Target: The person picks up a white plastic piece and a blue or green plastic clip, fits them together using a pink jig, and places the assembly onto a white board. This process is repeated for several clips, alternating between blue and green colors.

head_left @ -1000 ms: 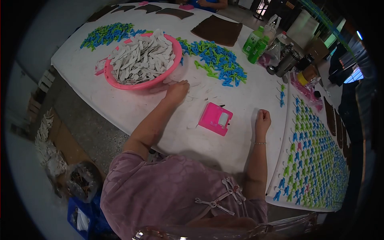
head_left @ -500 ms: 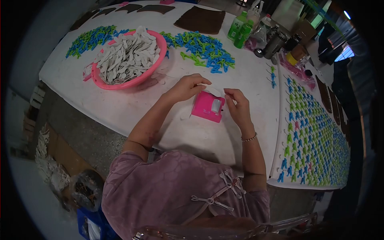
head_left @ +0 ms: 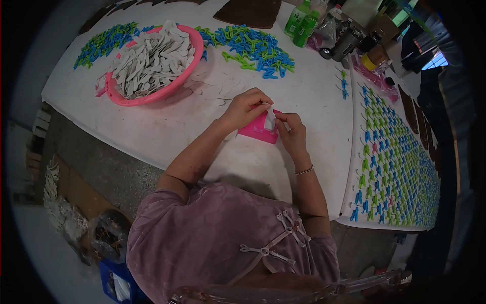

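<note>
A small pink device with a pale lever, which looks like a craft punch (head_left: 257, 133), lies on the white table in front of me. Over its far edge is a thin pale piece (head_left: 270, 114), like the flat grey-white ones in the basin. My left hand (head_left: 247, 109) pinches the upper end of this piece between thumb and fingers. From the other side, my right hand (head_left: 292, 133) has its thumb and forefinger closed on the piece near the lever. The fingers partly cover both the piece and the device.
At the back left stands a pink basin (head_left: 169, 91) heaped with grey-white pieces. Blue and green clips (head_left: 255, 48) lie in piles behind it. Rows of clips (head_left: 390, 162) holding pieces cover the right-hand table. Green bottles (head_left: 305, 29) and a dark flask (head_left: 349, 43) stand at the back.
My hands have come closer together, and the right fingers have moved in onto the pale piece. The piece now stands more upright over the pink device. The view has shifted slightly.
</note>
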{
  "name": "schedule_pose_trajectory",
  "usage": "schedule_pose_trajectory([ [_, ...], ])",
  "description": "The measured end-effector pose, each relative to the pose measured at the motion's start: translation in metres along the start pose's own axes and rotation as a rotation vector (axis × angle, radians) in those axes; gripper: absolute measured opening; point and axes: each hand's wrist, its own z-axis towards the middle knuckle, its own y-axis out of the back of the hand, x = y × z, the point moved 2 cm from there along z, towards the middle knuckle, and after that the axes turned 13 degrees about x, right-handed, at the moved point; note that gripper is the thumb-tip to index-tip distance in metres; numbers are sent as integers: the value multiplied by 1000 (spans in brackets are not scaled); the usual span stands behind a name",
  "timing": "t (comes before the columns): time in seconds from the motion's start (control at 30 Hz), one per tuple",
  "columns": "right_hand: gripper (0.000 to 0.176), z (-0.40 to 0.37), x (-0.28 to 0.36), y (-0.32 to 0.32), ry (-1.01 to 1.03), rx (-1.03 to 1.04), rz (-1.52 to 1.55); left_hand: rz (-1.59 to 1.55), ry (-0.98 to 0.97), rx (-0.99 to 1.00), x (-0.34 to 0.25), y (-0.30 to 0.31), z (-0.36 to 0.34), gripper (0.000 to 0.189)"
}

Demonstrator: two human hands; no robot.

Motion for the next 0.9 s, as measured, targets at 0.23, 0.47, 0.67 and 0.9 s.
schedule_pose_trajectory([
  [0.23, 16, 6, 3, -6, -14, 28, -14, 96, -57, -35, -2, 4, -8, 10],
  [0.47, 16, -2, -8, -2, 74, 0, -108, 203, -52, 4, 19, 1, -16, 7],
  [0.67, 14, -9, -13, 5, 41, 16, -188, 248, -61, 63, 26, -8, -14, 9],
  [0.9, 17, -11, -13, 8, 57, 5, -261, 259, -52, 85, 29, -11, -13, 9],
])
